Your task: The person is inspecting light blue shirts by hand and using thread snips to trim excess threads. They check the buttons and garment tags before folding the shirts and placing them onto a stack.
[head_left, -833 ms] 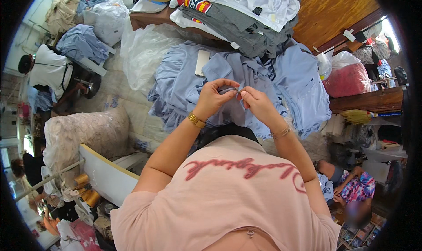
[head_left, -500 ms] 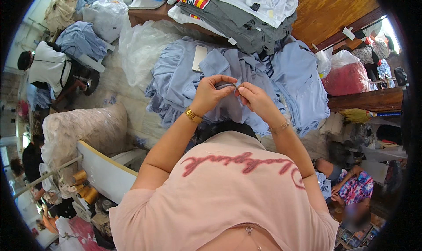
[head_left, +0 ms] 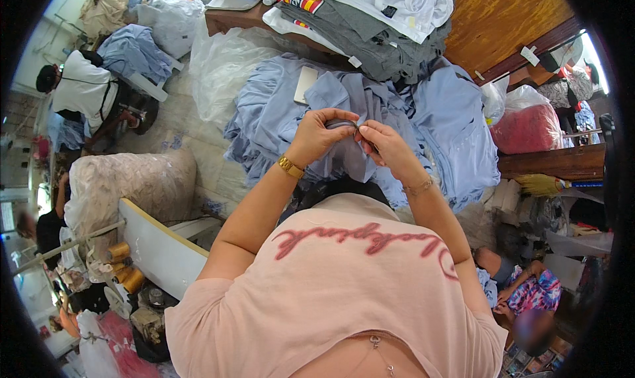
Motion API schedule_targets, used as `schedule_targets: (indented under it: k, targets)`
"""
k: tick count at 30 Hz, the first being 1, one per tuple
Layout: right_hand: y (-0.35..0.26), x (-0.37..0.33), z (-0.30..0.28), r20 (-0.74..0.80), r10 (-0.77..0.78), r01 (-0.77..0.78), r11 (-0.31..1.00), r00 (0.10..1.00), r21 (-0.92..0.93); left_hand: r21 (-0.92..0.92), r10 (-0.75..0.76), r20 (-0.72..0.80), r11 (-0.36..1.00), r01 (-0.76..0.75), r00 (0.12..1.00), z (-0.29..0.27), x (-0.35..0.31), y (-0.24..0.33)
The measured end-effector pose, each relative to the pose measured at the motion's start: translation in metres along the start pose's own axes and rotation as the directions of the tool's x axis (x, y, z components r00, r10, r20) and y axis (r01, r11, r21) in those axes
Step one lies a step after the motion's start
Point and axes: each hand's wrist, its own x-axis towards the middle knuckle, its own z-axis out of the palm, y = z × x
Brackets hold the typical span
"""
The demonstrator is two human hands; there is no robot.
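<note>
A folded edge of blue-grey cloth [head_left: 342, 123] is pinched between the thumb and fingers of my left hand [head_left: 316, 140]. Close beside it, my right hand [head_left: 390, 150] is closed, its fingertips meeting at the end of that edge. Something small and dark shows at the right fingertips, too small to make out. The cloth hangs down from my hands toward my lap. Beneath and beyond it spreads a heap of light blue garments [head_left: 271, 107]. A pale phone [head_left: 305, 85] lies on the heap, just past my left hand.
Grey and white folded garments [head_left: 377, 37] are stacked beyond the heap. A plastic-wrapped bundle [head_left: 132, 183] and a white board with a yellow edge [head_left: 159, 246] stand at left. One person [head_left: 83, 90] sits far left, another [head_left: 529, 292] at right near a broom [head_left: 542, 184].
The view has shifted slightly, so the surroundings sit a little to the right. Both hands stay together at the cloth edge; my right fingers have turned slightly.
</note>
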Motion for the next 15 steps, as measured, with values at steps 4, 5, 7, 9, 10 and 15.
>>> schedule_targets:
  k: [4, 5, 7, 9, 10, 15]
  targets:
    - [-0.0008, 0.0018, -0.0011, 0.021, 0.031, -0.032, 0.999, 0.999, 0.038, -0.01, 0.017, 0.002, 1.0, -0.017, 1.0, -0.0011, -0.0006, -0.0002]
    - [-0.001, 0.0019, -0.0015, 0.029, 0.041, -0.042, 0.998, 0.999, 0.051, -0.018, 0.018, 0.002, 1.0, -0.018, 1.0, -0.0012, -0.0007, -0.0005]
    - [-0.0032, 0.0001, -0.0023, 0.06, 0.064, -0.071, 0.991, 0.996, 0.118, -0.034, -0.002, 0.005, 0.999, 0.002, 1.0, -0.0009, -0.0016, 0.001]
    - [-0.0039, 0.0001, -0.0024, 0.08, 0.073, -0.084, 0.985, 0.994, 0.15, -0.052, -0.016, 0.011, 0.998, 0.017, 1.0, -0.0016, -0.0016, 0.001]
    - [-0.0031, 0.0002, -0.0024, 0.082, 0.073, -0.084, 0.985, 0.994, 0.148, -0.065, -0.021, 0.017, 0.998, 0.022, 1.0, -0.0022, -0.0017, -0.0003]
    - [-0.0035, 0.0009, -0.0017, 0.084, 0.078, -0.089, 0.988, 0.993, 0.13, -0.075, -0.025, 0.017, 0.997, 0.027, 1.0, -0.0035, -0.0022, -0.0007]
